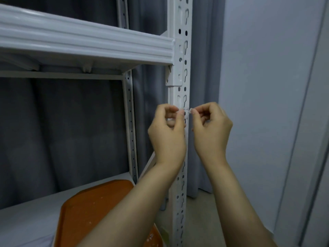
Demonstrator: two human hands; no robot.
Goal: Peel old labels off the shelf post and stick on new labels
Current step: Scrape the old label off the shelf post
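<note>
A white perforated shelf post [181,56] runs top to bottom through the middle of the view. Both my hands are raised against it at mid height. My left hand [168,134] pinches the left end of a small pale label [186,111] with thumb and forefinger. My right hand [211,129] pinches its right end. The label lies across the front of the post between my fingertips; most of it is hidden by my fingers, and I cannot tell whether it is stuck down.
A white shelf beam [85,43] joins the post at upper left. An orange tray [92,209] lies on the lower shelf [26,220]. Grey curtains [62,131] hang behind the rack. A pale wall [267,104] stands to the right.
</note>
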